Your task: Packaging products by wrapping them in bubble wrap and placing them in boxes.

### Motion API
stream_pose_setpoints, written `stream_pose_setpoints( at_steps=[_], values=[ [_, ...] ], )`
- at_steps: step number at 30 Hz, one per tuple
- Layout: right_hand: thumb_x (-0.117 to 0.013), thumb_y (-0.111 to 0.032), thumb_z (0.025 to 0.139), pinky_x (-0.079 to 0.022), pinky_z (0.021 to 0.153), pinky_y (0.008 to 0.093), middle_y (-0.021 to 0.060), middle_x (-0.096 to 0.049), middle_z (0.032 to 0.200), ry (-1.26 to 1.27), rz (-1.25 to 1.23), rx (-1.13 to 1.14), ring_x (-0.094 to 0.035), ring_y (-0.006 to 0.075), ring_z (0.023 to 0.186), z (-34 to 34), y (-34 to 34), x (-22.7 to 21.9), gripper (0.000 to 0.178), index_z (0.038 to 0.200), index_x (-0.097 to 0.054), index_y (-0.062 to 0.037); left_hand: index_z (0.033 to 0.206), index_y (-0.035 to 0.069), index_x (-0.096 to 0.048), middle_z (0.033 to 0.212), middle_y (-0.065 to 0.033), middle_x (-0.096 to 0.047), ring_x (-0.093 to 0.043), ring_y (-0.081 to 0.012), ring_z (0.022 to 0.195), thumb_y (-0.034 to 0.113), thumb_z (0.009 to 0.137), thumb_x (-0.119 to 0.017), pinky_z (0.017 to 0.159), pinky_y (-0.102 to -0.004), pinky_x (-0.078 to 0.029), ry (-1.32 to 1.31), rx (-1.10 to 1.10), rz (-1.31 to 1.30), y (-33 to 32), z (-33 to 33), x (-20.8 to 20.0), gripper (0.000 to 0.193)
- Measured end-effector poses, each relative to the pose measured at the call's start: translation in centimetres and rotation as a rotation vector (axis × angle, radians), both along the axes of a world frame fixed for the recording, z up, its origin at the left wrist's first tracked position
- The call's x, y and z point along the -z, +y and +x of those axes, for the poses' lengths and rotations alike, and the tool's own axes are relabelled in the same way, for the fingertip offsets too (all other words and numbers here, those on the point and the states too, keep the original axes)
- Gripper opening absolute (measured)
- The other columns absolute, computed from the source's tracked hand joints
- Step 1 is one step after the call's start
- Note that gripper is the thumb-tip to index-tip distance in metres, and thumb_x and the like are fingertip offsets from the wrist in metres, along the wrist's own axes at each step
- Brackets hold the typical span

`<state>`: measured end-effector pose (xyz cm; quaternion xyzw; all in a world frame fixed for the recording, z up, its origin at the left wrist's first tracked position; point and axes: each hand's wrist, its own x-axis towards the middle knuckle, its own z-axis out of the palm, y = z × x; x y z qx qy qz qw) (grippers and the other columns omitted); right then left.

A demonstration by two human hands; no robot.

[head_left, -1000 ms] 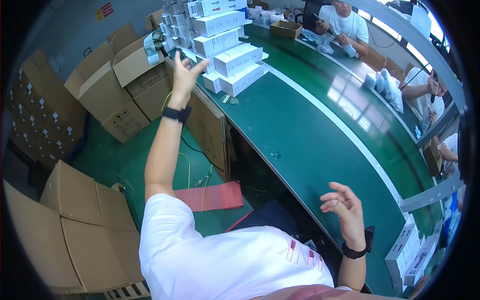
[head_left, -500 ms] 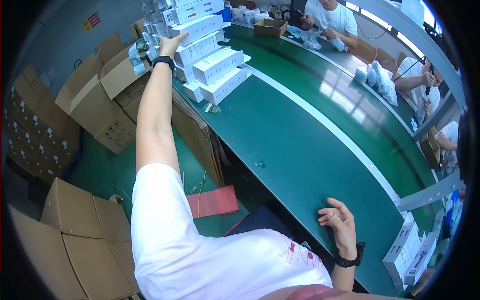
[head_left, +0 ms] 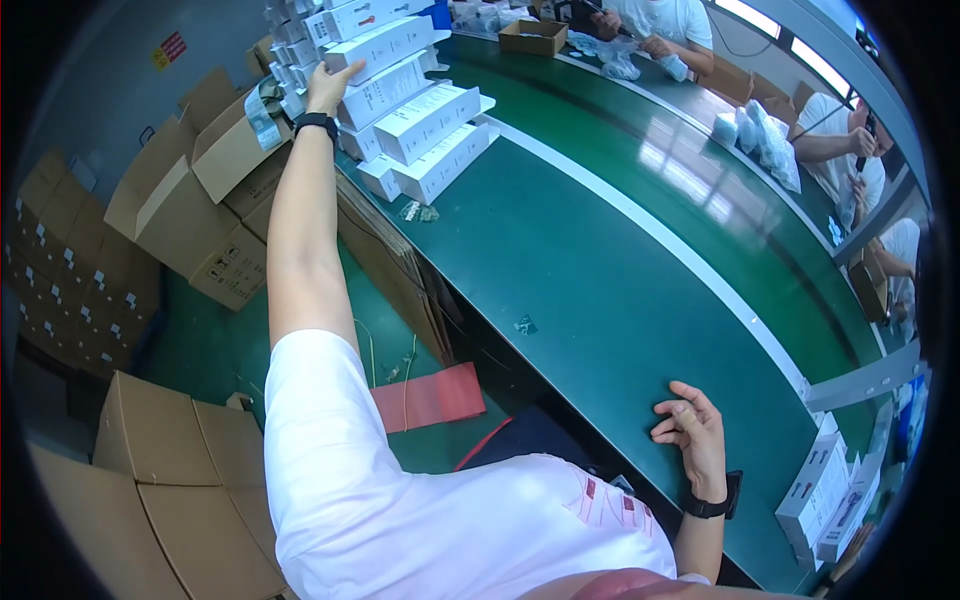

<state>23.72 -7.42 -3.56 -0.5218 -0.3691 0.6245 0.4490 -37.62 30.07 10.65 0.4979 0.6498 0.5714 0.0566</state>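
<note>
At the far left end of the green workbench (head_left: 600, 290), white printed cartons (head_left: 386, 97) stand in an uneven stack. My left arm reaches out to it. My left hand (head_left: 330, 88) is closed on the end of a long white box (head_left: 385, 47) in the upper part of the stack, the thumb lying along its side; some fingers are hidden. Over the near right part of the bench is my right hand (head_left: 698, 432), holding nothing, its fingers loosely bent and apart. Small clear scraps (head_left: 418, 212) lie by the foot of the stack.
Open brown cartons (head_left: 190, 220) stand left of the bench, and closed ones (head_left: 160, 440) are near me. Beyond the pale rail runs a green conveyor (head_left: 660, 190). Co-workers (head_left: 660, 30) handle bagged parts across it. More white boxes (head_left: 825, 495) sit at the right by a metal post.
The view has shifted slightly, so the stack sits a little further left and higher. My left hand stays on the stack. My right hand remains over the bench with its fingers slightly more curled.
</note>
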Motion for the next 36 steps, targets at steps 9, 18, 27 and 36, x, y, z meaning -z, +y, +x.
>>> stream_pose_setpoints(
  at_steps=[9, 18, 27, 36],
  values=[
    [-0.056, -0.015, 0.096, -0.059, 0.056, 0.0271, 0.0161, -0.066, 0.096, 0.023, 0.007, -0.006, -0.068, 0.0184, 0.066, 0.3, 0.0, -0.1, 0.035, 0.126, -0.050, 0.0037, 0.133, -0.007, -0.050, 0.125, -0.0131, -0.058, -0.051, -0.0226, 0.119, 0.035, 0.071, -0.085, 0.104, -0.0310, -0.032, -0.178, 0.287, 0.009, -5.6, -1.6, -2.1, 0.083],
    [-0.054, -0.015, 0.098, -0.058, 0.055, 0.0252, 0.0150, -0.065, 0.098, 0.007, 0.004, 0.008, -0.067, 0.0170, 0.066, 0.3, -0.1, 0.2, 0.037, 0.128, -0.048, 0.0042, 0.127, -0.002, -0.055, 0.119, -0.0099, -0.063, -0.057, -0.0166, 0.109, 0.015, 0.082, -0.076, 0.098, -0.0313, -0.041, -0.113, 0.646, -0.002, -17.2, 8.4, -0.7, 0.053],
    [-0.054, -0.015, 0.098, -0.058, 0.056, 0.0241, 0.0143, -0.065, 0.097, 0.007, 0.033, 0.000, -0.066, 0.0148, 0.067, 0.4, -0.3, 0.5, 0.036, 0.128, -0.050, 0.0034, 0.135, 0.002, -0.049, 0.127, -0.0149, -0.057, -0.055, -0.0269, 0.114, 0.025, 0.067, -0.086, 0.100, -0.0377, -0.043, 0.576, 0.628, -0.116, -20.1, 17.5, 3.9, 0.082],
    [-0.055, -0.015, 0.097, -0.058, 0.057, 0.0237, 0.0143, -0.065, 0.098, 0.007, 0.036, -0.013, -0.066, 0.0143, 0.066, 0.5, -0.3, 0.6, 0.037, 0.129, -0.050, 0.0033, 0.137, 0.009, -0.049, 0.131, -0.0131, -0.052, -0.049, -0.0264, 0.121, 0.018, 0.067, -0.083, 0.101, -0.0384, -0.042, 0.650, 0.659, 0.062, -22.3, 17.2, 2.1, 0.078]
  ],
)
